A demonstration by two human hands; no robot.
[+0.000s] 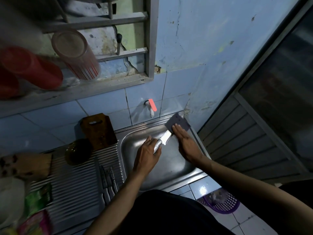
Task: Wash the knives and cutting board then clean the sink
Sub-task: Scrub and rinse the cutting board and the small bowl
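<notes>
Gripping cleaver (176, 128) handle, right fingers (177, 128) flat on blade.

The sink (169, 167) basin lies open below the hands; the tap (151, 109) juts behind, and the cutting board (99, 131) and knives (107, 180) crowd the drainboard (76, 189).

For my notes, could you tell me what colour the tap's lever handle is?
The white wall tap's lever handle is orange-red, seen in the head view.

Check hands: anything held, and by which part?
Left hand grips the cleaver by its metal handle. Right hand lies flat on the blade, holding nothing.
</notes>
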